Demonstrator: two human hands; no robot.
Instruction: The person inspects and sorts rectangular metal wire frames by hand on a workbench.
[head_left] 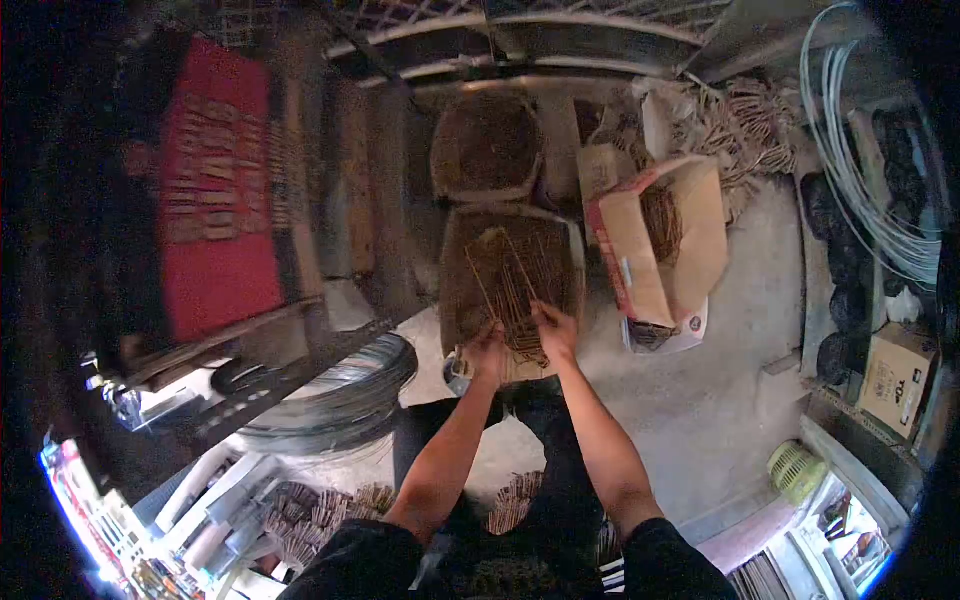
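My left hand (484,354) is at the near left side of a bundle of thin brown wire pieces (512,290); its fingers are blurred. My right hand (553,332) is closed on the right side of the same bundle, thumb and fingers pressed together near a long wire. The wires point away from me, several long ones spreading out. Beneath them lies a dark, shallow, square-shaped tray (572,250) with a worn rim. A second similar tray (487,150) sits just beyond it.
Right of the trays stands an open cardboard box (700,215) holding wires. Tangled wire bundles (750,130) lie behind it. Wire coils (335,395) rest at the left. Pale wire loops (840,150) hang at the right, above a small carton (897,378). A green basket (795,470) is lower right.
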